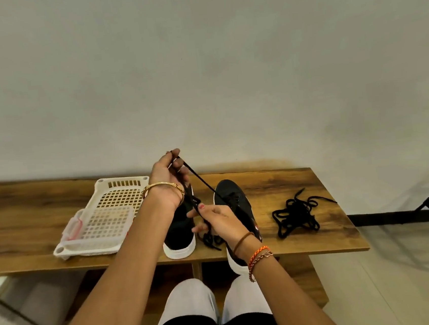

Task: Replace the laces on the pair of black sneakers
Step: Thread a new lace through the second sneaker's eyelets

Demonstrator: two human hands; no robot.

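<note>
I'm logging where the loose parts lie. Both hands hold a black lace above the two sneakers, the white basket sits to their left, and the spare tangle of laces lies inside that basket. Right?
Not quite. The tangle of laces lies on the bare table, right of the sneakers, not in the basket. The rest stands: the head view shows the left hand and right hand holding the black lace.

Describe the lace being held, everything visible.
The lace is black, flat and looks woven. It runs taut on a slant from the raised left hand, which pinches its upper end, down to the right hand, which grips it lower. Below that hand its slack lies bunched on the table between the two sneakers.
</note>
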